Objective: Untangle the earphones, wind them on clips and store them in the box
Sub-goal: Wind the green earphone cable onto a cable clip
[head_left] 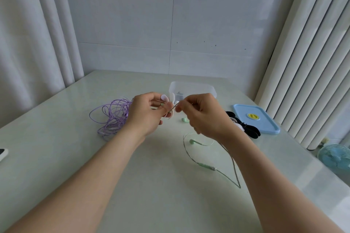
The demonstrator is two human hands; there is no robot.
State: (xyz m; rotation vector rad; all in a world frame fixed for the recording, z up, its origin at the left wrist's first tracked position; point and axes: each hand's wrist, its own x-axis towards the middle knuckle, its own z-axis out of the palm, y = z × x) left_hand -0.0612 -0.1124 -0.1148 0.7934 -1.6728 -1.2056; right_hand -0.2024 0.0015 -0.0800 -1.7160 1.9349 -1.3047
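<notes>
My left hand (146, 112) grips a white clip (165, 98) above the table, fingers curled round it. My right hand (203, 114) pinches the thin cable of the green earphones (208, 166) right next to the clip. That cable trails down under my right wrist onto the table in a loose loop, with its remote and one earbud (193, 141) lying there; another green earbud (184, 119) lies between my hands. A tangled purple earphone cable (111, 117) sits left of my left hand. The clear box (191, 89) stands open behind my hands.
A blue lid (255, 119) lies at the right, with several black and white clips (244, 126) beside it. A phone corner (2, 154) shows at the left edge. A small blue fan (335, 156) stands off the table's right side. Curtains hang on both sides.
</notes>
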